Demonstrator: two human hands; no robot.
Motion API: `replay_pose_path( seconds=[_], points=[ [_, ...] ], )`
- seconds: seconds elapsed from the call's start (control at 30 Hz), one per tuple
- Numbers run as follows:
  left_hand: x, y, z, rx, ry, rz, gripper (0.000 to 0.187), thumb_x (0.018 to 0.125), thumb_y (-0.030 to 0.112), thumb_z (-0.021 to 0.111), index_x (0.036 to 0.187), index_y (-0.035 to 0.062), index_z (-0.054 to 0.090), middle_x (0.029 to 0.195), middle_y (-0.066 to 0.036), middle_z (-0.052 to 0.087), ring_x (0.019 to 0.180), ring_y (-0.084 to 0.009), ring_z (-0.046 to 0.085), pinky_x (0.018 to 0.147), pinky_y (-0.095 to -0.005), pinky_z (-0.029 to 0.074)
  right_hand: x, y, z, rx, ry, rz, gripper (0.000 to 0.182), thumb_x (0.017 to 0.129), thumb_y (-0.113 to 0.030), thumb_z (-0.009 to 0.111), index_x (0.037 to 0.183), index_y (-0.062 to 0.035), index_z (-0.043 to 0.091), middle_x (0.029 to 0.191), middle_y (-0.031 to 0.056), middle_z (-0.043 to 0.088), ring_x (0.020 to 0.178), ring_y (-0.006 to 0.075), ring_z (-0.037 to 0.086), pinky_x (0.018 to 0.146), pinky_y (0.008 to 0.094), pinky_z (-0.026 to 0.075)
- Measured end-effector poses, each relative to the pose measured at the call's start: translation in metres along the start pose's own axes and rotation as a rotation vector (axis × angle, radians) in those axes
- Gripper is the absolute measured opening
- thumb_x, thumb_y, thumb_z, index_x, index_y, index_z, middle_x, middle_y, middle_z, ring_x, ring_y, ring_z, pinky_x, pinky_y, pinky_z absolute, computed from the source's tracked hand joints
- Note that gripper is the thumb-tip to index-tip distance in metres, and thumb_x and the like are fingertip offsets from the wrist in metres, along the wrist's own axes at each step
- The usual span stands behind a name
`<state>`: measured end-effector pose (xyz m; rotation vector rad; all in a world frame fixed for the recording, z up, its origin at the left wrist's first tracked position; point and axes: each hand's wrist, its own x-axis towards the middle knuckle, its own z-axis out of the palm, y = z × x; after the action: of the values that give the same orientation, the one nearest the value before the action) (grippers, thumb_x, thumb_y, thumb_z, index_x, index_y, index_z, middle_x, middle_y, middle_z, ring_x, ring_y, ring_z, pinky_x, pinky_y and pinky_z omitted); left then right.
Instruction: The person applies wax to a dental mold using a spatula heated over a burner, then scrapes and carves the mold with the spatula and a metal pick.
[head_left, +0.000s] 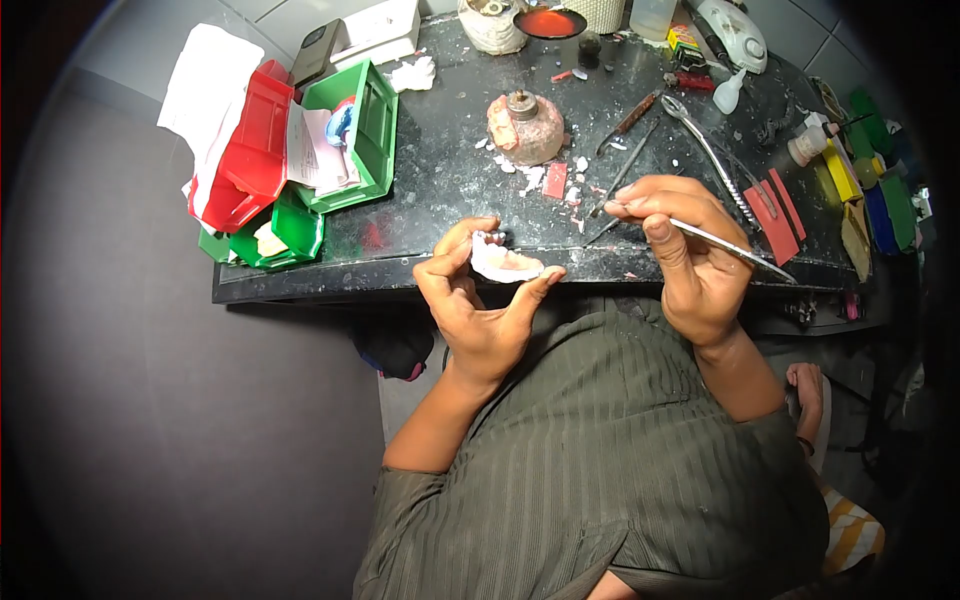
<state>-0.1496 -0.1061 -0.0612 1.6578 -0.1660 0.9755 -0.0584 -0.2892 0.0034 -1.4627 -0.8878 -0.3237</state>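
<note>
Between its thumb and fingers, my left hand (480, 305) holds a white and pale pink dental cast (506, 262) at the bench's front edge. My right hand (695, 260) is closed around a thin metal tool (735, 248), its handle slanting down to the right. A gap separates the two hands, and the tool does not touch the cast. Beyond them stands a round glass burner (526, 128) smeared with pink wax. Near it lies a small red wax piece (555, 180).
Green bins (375, 140) and a red bin (250, 150) stand at the left. Metal tools (712, 155) and red wax sheets (778, 225) lie on the right of the dark bench (430, 190). Another person's hand (806, 385) shows at lower right.
</note>
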Motion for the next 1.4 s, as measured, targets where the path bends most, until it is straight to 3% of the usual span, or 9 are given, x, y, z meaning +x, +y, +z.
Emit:
replay_pose_path(
  seconds=[0.37,0.57,0.8,0.9,0.97,1.03,1.13,1.27,1.4],
  points=[
    [-0.002,-0.001,-0.003,0.008,0.009,0.006,0.075,0.069,-0.004,0.088,0.121,0.0069,0.035,0.121,-0.022,0.054,0.108,-0.0234,0.059,0.091,-0.0355,0.053,-0.007,-0.008,0.009,0.135,-0.013,0.157,0.009,0.092,-0.002,0.068,0.098,0.0050,0.070,0.095,0.0147,0.073,0.090,0.0215,0.070,0.082,0.0305,0.055],
    [-0.005,-0.004,-0.002,0.016,0.035,0.038,0.083,0.063,0.004,0.095,0.121,0.0044,0.036,0.114,-0.020,0.053,0.104,-0.0232,0.058,0.085,-0.0311,0.050,-0.007,-0.010,0.008,0.067,-0.039,0.108,0.010,0.090,-0.001,0.070,0.098,0.0050,0.070,0.094,0.0157,0.074,0.089,0.0235,0.072,0.081,0.0319,0.056],
    [-0.005,-0.002,-0.003,-0.053,0.014,0.016,0.080,0.065,-0.001,0.093,0.123,0.0029,0.038,0.120,-0.022,0.053,0.106,-0.0226,0.058,0.085,-0.0318,0.051,-0.002,-0.014,0.005,-0.005,-0.111,0.032,0.009,0.088,-0.001,0.071,0.096,0.0040,0.071,0.093,0.0156,0.074,0.088,0.0247,0.072,0.081,0.0327,0.056],
    [-0.001,0.007,-0.002,-0.141,-0.018,-0.069,0.064,0.078,-0.002,0.082,0.128,0.0009,0.042,0.127,-0.023,0.055,0.102,-0.0218,0.061,0.084,-0.0360,0.056,-0.001,-0.016,0.003,-0.039,-0.162,-0.011,0.009,0.087,0.000,0.072,0.096,0.0035,0.071,0.093,0.0160,0.074,0.086,0.0251,0.072,0.080,0.0323,0.057],
    [0.005,0.014,-0.007,-0.441,-0.128,-0.277,0.057,0.084,-0.005,0.069,0.134,-0.0038,0.043,0.139,-0.022,0.049,0.103,-0.0201,0.060,0.084,-0.0312,0.053,-0.001,-0.019,0.003,-0.034,-0.188,-0.011,0.010,0.086,0.000,0.073,0.096,0.0035,0.071,0.093,0.0163,0.074,0.086,0.0253,0.073,0.078,0.0319,0.057],
    [0.010,0.023,-0.007,-0.579,-0.157,-0.478,0.048,0.097,0.026,0.051,0.130,-0.0096,0.053,0.128,-0.023,0.059,0.088,-0.0189,0.063,0.069,-0.0283,0.052,-0.002,-0.019,0.004,-0.025,-0.187,-0.025,0.011,0.086,0.000,0.073,0.096,0.0037,0.070,0.093,0.0166,0.074,0.086,0.0257,0.074,0.078,0.0324,0.058],
    [0.006,0.014,-0.017,-0.755,-0.320,-0.562,0.063,0.102,0.041,0.033,0.118,-0.0137,0.060,0.103,-0.022,0.068,0.071,-0.0182,0.062,0.059,-0.0246,0.046,-0.005,-0.021,0.004,0.069,-0.260,0.011,0.015,0.089,-0.007,0.072,0.093,0.0061,0.067,0.092,0.0190,0.073,0.090,0.0312,0.073,0.083,0.0378,0.059],
    [0.005,0.017,-0.016,-1.079,-0.345,-0.664,0.063,0.104,0.043,0.030,0.113,-0.0122,0.060,0.091,-0.024,0.068,0.070,-0.0195,0.062,0.060,-0.0265,0.048,0.000,-0.021,0.008,0.064,-0.383,-0.106,0.020,0.090,-0.013,0.073,0.094,0.0056,0.067,0.094,0.0204,0.072,0.092,0.0359,0.073,0.086,0.0440,0.059],
    [0.001,0.019,-0.014,-1.166,-0.309,-0.692,0.062,0.104,0.042,0.031,0.114,-0.0128,0.059,0.091,-0.024,0.068,0.070,-0.0210,0.061,0.062,-0.0286,0.049,-0.005,-0.023,0.019,0.089,-0.298,-0.084,0.013,0.083,-0.004,0.077,0.092,0.0030,0.071,0.092,0.0155,0.073,0.094,0.0306,0.073,0.085,0.0390,0.059]
  ],
)
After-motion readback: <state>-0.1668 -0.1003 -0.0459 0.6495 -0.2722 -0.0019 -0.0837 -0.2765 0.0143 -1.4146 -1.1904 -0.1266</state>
